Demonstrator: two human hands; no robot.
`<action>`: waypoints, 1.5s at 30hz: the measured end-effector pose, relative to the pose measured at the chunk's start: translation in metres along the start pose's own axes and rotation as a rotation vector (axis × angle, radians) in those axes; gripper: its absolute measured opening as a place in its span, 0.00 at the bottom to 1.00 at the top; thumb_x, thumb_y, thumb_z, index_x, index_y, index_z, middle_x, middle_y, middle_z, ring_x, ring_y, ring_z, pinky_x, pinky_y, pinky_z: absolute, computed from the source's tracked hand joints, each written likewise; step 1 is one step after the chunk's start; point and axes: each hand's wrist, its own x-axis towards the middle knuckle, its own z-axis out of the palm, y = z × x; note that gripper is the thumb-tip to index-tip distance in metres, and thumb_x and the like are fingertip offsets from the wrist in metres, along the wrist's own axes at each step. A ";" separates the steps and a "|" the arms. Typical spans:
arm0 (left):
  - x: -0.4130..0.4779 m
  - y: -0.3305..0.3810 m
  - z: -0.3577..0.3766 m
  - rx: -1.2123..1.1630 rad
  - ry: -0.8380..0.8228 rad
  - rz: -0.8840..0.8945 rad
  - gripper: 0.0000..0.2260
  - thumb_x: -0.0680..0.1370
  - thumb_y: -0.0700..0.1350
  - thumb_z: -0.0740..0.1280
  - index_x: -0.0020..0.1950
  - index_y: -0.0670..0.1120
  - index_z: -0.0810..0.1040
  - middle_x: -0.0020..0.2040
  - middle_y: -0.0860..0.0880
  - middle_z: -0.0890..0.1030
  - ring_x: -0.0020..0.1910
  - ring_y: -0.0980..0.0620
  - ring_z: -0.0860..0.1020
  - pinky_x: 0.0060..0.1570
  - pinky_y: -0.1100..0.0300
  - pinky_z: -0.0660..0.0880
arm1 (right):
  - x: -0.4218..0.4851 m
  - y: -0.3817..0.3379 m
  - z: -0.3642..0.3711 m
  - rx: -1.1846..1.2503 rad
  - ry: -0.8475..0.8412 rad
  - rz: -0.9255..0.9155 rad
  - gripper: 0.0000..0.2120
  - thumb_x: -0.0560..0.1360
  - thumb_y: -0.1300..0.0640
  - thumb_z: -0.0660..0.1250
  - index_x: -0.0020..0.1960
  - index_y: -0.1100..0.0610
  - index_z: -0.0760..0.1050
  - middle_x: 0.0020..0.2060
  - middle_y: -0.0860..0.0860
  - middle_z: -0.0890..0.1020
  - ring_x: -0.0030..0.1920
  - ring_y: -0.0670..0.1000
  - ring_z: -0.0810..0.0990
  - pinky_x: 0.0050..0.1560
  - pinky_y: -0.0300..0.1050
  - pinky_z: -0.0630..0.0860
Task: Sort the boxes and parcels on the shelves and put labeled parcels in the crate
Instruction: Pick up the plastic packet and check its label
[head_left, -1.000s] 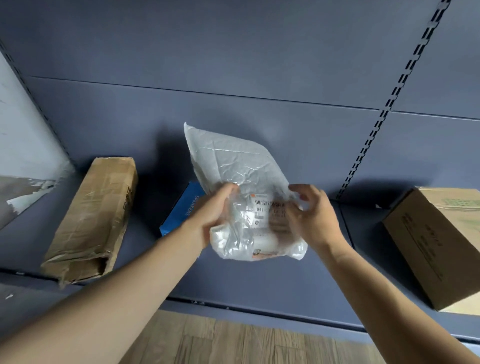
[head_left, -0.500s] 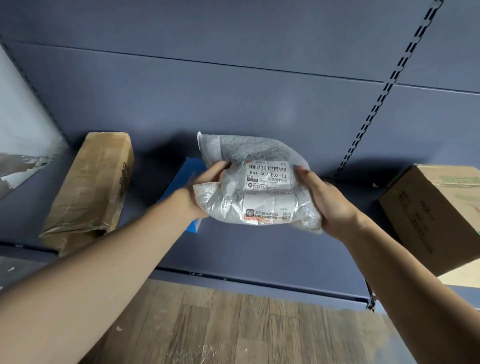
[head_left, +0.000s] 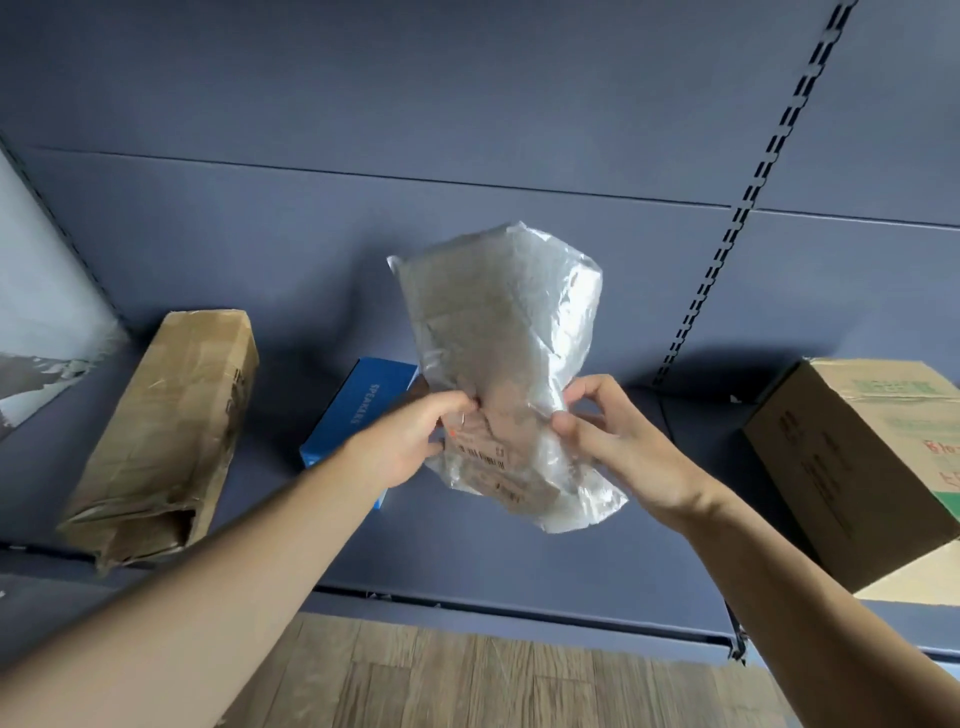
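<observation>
A crinkled grey plastic parcel (head_left: 506, 332) stands on end in the air in front of the shelf. Its printed label (head_left: 480, 453) shows low on the side facing me. My left hand (head_left: 410, 441) pinches the parcel's left edge near the label. My right hand (head_left: 618, 441) pinches the right edge at about the same height. Both hands hold it above the blue-grey shelf (head_left: 467, 561). No crate is in view.
A battered brown carton (head_left: 166, 431) lies on the shelf at the left. A blue box (head_left: 363, 410) sits behind my left hand. A larger cardboard box (head_left: 862, 467) stands at the right. A slotted upright (head_left: 753, 192) runs up the back panel. Wooden floor (head_left: 519, 680) lies below.
The parcel, held flat with its label facing me half a second ago, has been turned upright again. Both hands shifted from cupping its ends to pinching its lower edges.
</observation>
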 end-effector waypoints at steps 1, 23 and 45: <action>0.000 0.000 0.002 0.015 0.041 0.031 0.14 0.73 0.38 0.70 0.57 0.47 0.75 0.50 0.48 0.83 0.53 0.49 0.81 0.54 0.55 0.77 | 0.001 0.002 -0.002 -0.053 0.034 0.017 0.25 0.68 0.42 0.73 0.55 0.54 0.68 0.48 0.42 0.81 0.50 0.43 0.79 0.53 0.41 0.74; -0.009 -0.008 0.015 0.468 0.139 0.075 0.07 0.78 0.48 0.67 0.55 0.50 0.79 0.51 0.48 0.83 0.53 0.48 0.81 0.59 0.50 0.76 | 0.015 0.053 -0.012 -0.283 0.521 0.312 0.12 0.80 0.59 0.62 0.61 0.56 0.76 0.52 0.52 0.82 0.45 0.52 0.81 0.52 0.53 0.80; 0.005 -0.025 -0.099 0.989 0.471 -0.081 0.34 0.66 0.56 0.74 0.67 0.49 0.65 0.62 0.45 0.71 0.62 0.43 0.72 0.57 0.52 0.73 | 0.037 0.029 0.070 -0.734 0.313 0.092 0.24 0.78 0.60 0.64 0.73 0.54 0.68 0.71 0.56 0.67 0.63 0.55 0.75 0.57 0.37 0.66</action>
